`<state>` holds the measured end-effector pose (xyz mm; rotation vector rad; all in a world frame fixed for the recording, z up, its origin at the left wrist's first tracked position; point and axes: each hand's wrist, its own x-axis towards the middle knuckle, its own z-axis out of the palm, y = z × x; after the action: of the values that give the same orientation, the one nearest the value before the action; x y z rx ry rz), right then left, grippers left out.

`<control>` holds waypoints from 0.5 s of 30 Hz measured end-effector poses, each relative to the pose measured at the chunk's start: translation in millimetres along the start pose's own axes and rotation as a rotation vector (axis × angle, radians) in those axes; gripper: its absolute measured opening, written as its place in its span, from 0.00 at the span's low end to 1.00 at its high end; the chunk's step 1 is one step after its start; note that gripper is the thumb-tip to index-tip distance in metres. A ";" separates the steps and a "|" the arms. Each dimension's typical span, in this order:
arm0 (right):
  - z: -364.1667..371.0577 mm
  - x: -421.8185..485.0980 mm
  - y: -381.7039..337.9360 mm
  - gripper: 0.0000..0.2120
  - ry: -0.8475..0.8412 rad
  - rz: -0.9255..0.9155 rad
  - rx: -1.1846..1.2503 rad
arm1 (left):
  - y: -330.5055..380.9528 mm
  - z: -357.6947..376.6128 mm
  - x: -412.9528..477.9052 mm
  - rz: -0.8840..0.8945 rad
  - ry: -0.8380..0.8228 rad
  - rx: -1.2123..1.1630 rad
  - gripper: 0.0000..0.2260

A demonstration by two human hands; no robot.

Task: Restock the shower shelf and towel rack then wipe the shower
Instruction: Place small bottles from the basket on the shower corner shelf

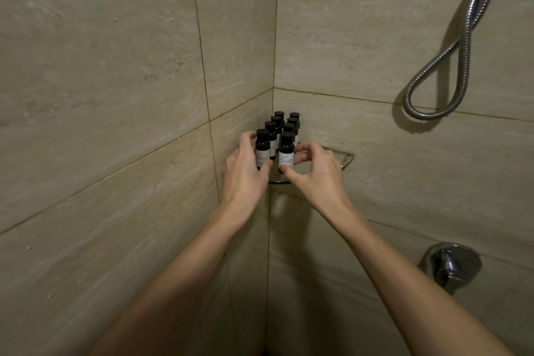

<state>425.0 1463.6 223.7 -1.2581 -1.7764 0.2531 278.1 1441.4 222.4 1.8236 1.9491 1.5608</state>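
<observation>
I see left hand [245, 165] gripping front-left bottle [262, 150], right hand [315, 170] pinching front-right bottle [286, 153], both at the glass shelf [344, 157] front edge, frame centre. Risk: a nudge topples the tight rows (dominoes) or tips one off. Count: eight bottles [289, 128], one shelf.

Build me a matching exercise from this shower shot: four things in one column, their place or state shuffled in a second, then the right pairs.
Column one:
1. left hand
2. right hand
3. shower hose
4. mixer tap

Column two:
A. hangs in a loop on the right wall
B. grips the front-left bottle
C. mounted low on the right wall
D. pinches the front-right bottle

Pairs: 1-B, 2-D, 3-A, 4-C.
</observation>
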 end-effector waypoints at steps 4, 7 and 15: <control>4.8 1.2 -1.3 0.19 0.014 -0.003 -0.002 | -0.4 2.5 3.3 -0.002 0.019 0.015 0.27; 7.9 1.1 -1.4 0.18 0.028 -0.009 -0.007 | -0.9 3.2 4.1 -0.004 0.024 0.024 0.27; 14.2 1.6 -0.9 0.15 0.066 -0.016 -0.056 | 0.6 3.6 4.0 -0.006 0.047 0.000 0.23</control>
<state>413.5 1469.0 217.2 -1.2765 -1.7465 0.1519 279.5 1446.6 223.3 1.7953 1.9725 1.6168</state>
